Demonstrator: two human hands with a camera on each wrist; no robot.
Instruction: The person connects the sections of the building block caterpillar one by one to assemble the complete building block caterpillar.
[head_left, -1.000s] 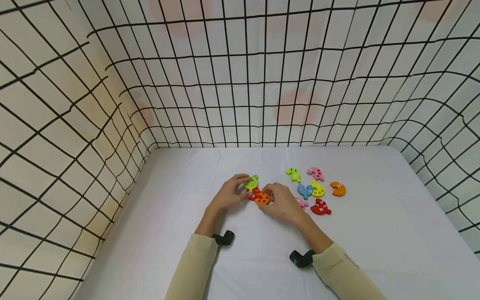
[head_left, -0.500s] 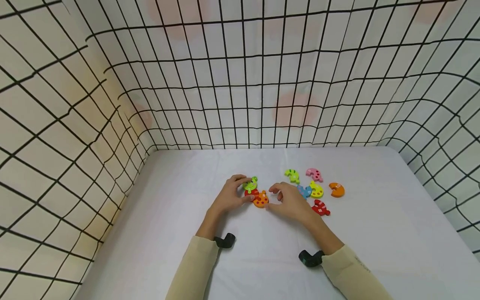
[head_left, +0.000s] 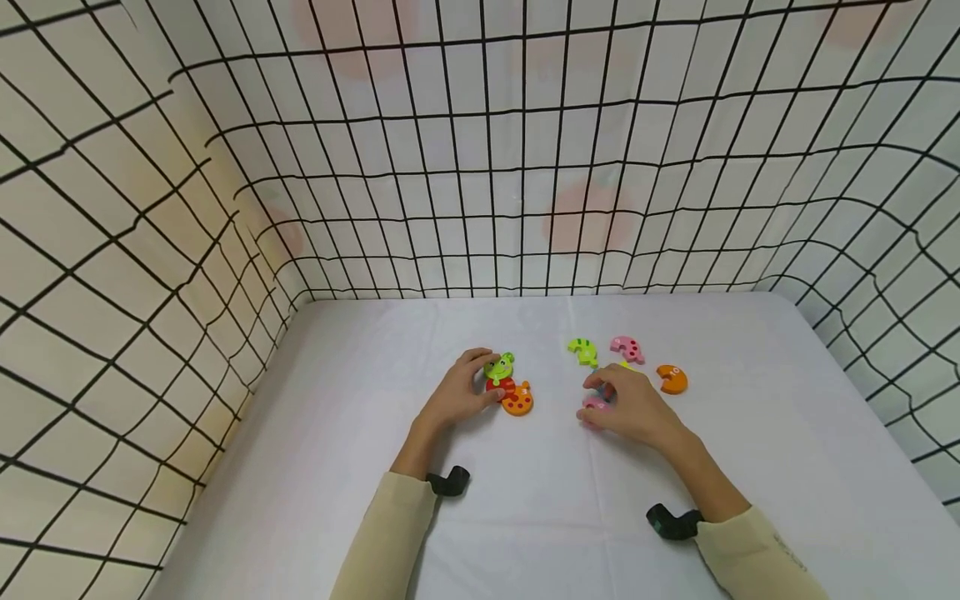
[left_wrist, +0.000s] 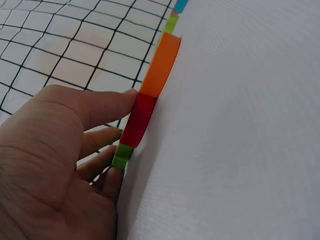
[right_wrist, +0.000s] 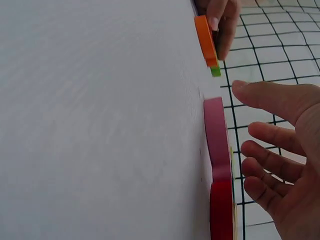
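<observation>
In the head view my left hand holds a row of joined puzzle pieces, thumb on a red piece and a finger at a green smiling-head piece. Joined to the red one is an orange spotted piece, its edge seen beyond the thumb in the left wrist view. My right hand hovers with spread fingers over a pink piece. In the right wrist view, a gap shows between the fingertips and that pink piece's edge; a red piece lies beside it.
Behind the right hand lie a green striped piece and a pink spotted piece. An orange numbered piece is farther right. The hand mostly covers blue and yellow pieces. A black-grid backdrop stands behind the white table.
My right hand has let go of the orange spotted piece beside the red one and moved right, over the pink piece. My left hand stays in place on the joined pieces.
</observation>
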